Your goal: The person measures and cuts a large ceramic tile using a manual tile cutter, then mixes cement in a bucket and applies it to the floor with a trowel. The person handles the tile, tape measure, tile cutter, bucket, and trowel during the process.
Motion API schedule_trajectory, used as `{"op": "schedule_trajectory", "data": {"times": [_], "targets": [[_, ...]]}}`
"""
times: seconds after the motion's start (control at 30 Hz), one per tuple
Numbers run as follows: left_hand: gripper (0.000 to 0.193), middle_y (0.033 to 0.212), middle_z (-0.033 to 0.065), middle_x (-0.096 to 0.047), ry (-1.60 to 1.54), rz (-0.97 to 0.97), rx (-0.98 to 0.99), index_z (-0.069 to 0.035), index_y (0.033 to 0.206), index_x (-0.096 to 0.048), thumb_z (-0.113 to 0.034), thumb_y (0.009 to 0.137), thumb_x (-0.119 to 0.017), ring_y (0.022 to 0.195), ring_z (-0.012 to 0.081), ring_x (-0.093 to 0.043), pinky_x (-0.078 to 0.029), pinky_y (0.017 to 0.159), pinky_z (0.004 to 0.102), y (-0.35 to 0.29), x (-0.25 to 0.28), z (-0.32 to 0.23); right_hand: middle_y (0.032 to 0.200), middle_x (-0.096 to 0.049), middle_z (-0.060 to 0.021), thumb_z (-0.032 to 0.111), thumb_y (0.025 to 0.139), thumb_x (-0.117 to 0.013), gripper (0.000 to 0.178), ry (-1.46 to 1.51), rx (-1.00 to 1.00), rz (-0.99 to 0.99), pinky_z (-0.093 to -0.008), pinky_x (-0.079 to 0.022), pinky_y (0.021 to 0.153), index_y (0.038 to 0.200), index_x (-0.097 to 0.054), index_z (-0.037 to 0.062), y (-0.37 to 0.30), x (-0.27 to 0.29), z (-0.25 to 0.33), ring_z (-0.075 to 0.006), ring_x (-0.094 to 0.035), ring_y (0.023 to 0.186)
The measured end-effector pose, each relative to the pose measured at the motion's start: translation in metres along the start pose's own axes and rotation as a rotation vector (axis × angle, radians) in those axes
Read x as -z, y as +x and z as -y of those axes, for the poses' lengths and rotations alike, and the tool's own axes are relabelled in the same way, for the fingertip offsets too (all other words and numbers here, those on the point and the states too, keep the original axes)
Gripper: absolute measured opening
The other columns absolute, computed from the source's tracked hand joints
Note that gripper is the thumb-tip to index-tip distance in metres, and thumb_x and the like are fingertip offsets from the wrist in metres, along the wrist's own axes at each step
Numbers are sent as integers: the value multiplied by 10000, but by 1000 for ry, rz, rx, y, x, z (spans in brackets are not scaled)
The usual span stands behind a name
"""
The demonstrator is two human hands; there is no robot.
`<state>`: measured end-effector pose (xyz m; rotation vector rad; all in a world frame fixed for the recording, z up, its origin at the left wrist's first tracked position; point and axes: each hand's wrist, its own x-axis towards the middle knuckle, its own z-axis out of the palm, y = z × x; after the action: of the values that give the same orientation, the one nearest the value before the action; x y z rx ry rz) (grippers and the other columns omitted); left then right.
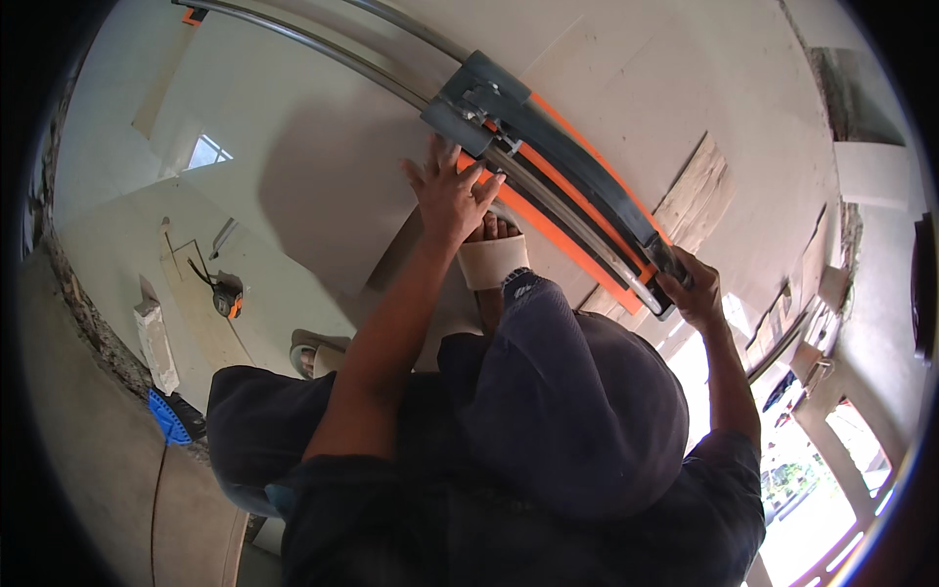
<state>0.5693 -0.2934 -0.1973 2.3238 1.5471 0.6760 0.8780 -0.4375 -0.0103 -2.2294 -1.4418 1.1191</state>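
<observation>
A manual tile cutter, with a grey carriage (pixel 479 98) on steel rails (pixel 323 49) and an orange and black base (pixel 558 230), lies slantwise on the floor in front of me. My right hand (pixel 696 293) is wrapped round the near end of the cutter's long dark lever handle (pixel 597 176). My left hand (pixel 455 196) lies with fingers spread, palm down, beside the base just below the carriage. Its fingertips reach the base's orange edge. My sandalled foot (pixel 494 256) is right next to the left hand. What lies under the palm is partly hidden.
On the glossy pale floor at left are an orange and black tape measure (pixel 227 296), a small metal tool (pixel 224 236), a whitish block (pixel 156 344) and a blue toothed piece (pixel 169 418). Wood-patterned pieces (pixel 702 186) lie right of the cutter. Scraps line the right-hand wall.
</observation>
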Motion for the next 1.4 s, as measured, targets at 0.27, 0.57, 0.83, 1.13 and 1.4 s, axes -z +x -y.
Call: {"op": "schedule_trajectory", "data": {"times": [0.27, 0.57, 0.83, 1.13, 1.4], "targets": [[299, 1305, 47, -445, 23, -34, -13, -165, 843, -708, -446, 741, -708, 1298, 375, -347, -143, 952, 747, 2, -2, 0, 853, -660, -85, 118, 743, -720, 376, -6, -16, -1, -265, -501, 670, 1089, -612, 19, 5, -7, -7, -106, -619, 733], [294, 1282, 37, -455, 13, -40, -41, -158, 876, -676, -418, 744, -710, 1290, 365, -358, -152, 942, 754, 3, 1, 1, 830, -657, -94, 109, 732, -727, 370, -20, -8, -4, -273, -504, 665, 1071, -615, 13, 6, -7, -13, -123, -619, 721], [206, 1196, 51, -534, -33, -209, 57, -142, 829, -711, -343, 798, -681, 1190, 303, -455, -229, 965, 599, 9, 2, 2, 866, -663, -122, 122, 737, -742, 426, -1, 109, -7, -287, -514, 667, 1113, -589, -6, 25, -22, -8, -152, -645, 750], [340, 1285, 119, -497, 32, -208, 265, -147, 1068, -629, -391, 832, -628, 1235, 315, -423, -195, 1023, 588, 15, 13, 35, 851, -668, -136, 129, 760, -738, 369, -17, 217, -56, -293, -517, 653, 1075, -600, -6, 59, -43, 38, -175, -659, 748], [520, 1374, 127, -409, 239, -345, 680, -132, 1272, -466, -413, 849, -580, 1334, 315, -294, -125, 1064, 601, -11, 42, 128, 832, -675, -161, 186, 802, -701, 356, -15, 307, -84, -309, -518, 650, 1076, -605, -20, 112, -71, 109, -198, -673, 745]]}}
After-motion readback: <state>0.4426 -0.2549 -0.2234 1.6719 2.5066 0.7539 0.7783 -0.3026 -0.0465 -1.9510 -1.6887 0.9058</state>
